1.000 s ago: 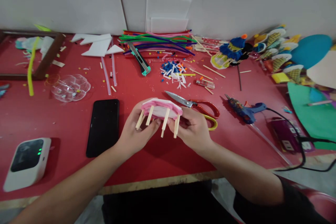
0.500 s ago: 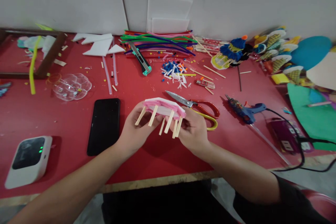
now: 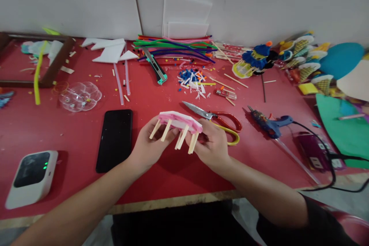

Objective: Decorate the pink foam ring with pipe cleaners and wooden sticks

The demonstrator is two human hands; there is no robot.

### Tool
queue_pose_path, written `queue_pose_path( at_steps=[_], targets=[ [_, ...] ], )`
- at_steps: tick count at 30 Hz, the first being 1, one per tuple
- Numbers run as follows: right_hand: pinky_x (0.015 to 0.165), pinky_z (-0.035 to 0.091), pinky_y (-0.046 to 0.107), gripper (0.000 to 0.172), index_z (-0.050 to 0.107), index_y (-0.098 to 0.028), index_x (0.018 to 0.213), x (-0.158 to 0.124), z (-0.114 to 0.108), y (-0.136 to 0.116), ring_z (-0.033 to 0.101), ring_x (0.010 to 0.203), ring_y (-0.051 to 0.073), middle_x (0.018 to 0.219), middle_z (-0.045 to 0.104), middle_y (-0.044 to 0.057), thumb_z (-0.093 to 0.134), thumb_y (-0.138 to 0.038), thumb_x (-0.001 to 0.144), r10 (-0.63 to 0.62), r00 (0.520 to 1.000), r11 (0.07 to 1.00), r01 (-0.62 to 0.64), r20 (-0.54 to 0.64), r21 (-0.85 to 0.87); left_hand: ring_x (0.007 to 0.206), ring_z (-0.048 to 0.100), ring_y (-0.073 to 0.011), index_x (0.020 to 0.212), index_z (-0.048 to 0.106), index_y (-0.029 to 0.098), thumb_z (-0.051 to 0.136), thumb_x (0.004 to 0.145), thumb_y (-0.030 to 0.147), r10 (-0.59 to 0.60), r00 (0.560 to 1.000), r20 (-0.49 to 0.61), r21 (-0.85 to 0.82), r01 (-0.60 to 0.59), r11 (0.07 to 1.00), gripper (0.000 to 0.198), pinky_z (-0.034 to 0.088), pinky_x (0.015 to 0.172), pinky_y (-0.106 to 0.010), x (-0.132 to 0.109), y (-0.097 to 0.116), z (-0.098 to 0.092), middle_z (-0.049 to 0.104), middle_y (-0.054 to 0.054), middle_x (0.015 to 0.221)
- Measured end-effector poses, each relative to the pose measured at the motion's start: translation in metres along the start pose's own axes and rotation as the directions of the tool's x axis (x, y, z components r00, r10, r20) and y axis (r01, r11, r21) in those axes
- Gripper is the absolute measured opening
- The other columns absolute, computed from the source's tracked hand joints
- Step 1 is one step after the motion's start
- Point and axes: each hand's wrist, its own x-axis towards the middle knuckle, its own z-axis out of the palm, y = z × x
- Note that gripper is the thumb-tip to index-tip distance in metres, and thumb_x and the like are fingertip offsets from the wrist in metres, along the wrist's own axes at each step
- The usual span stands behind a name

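Observation:
Between my two hands, above the red table, is a white foam piece with a pink edge and several wooden sticks [image 3: 180,120]. The sticks stand out from its face toward me. My left hand [image 3: 151,142] is closed on its left side, and my right hand [image 3: 211,142] grips the right side. Fingers behind the piece are hidden. Just beyond my right hand lie scissors [image 3: 201,111] with one red and one yellow handle. A black phone [image 3: 114,140] rests left of my left hand.
A glue gun [image 3: 268,123] with a cable lies at right. Farther back are a utility knife [image 3: 155,67], pipe cleaners [image 3: 178,48], cut scraps [image 3: 193,80] and a lighter [image 3: 226,93]. At left are a clear flower-shaped tray [image 3: 80,97], a wooden frame [image 3: 59,61] and a white device [image 3: 31,178].
The pink-edged foam piece has tilted slightly and its top edge sits a little lower. Both hands keep their hold. The whole view has shifted slightly.

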Motion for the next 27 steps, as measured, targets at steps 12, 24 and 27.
queue_pose_path(
  at_steps=[12, 24, 27],
  targets=[
    [0.059, 0.049, 0.026, 0.014, 0.067, -0.021, 0.076, 0.001, 0.000, 0.002, 0.061, 0.067, 0.015, 0.069, 0.066, 0.001, 0.064, -0.032, 0.083, 0.318, 0.948, 0.900, -0.309, 0.025, 0.308, 0.118, 0.062, -0.0246, 0.119, 0.064, 0.032, 0.075, 0.070, 0.014, 0.170, 0.958, 0.230, -0.305, -0.094, 0.948, 0.053, 0.058, 0.090, -0.034, -0.007, -0.002, -0.006, 0.066, -0.002, 0.127],
    [0.054, 0.050, 0.024, 0.016, 0.067, -0.021, 0.077, -0.001, 0.001, 0.000, 0.058, 0.062, 0.013, 0.068, 0.065, -0.001, 0.065, -0.036, 0.083, 0.241, 0.966, 0.891, -0.258, 0.091, 0.373, 0.089, 0.073, -0.0220, 0.094, 0.072, 0.019, 0.079, 0.072, 0.032, 0.103, 0.991, 0.080, 0.034, -0.106, 0.994, 0.026, 0.059, 0.083, -0.034, -0.002, 0.006, 0.004, 0.078, -0.006, 0.088],
    [0.059, 0.052, 0.026, 0.015, 0.067, -0.021, 0.079, -0.001, 0.002, 0.002, 0.061, 0.067, 0.014, 0.073, 0.068, 0.000, 0.066, -0.036, 0.083, 0.252, 0.960, 0.870, -0.280, 0.121, 0.406, 0.083, 0.072, -0.0182, 0.090, 0.072, 0.021, 0.080, 0.072, 0.026, 0.140, 0.989, 0.053, 0.029, -0.142, 0.989, 0.021, 0.058, 0.077, -0.027, -0.003, 0.004, 0.004, 0.077, -0.003, 0.083]
  ],
)
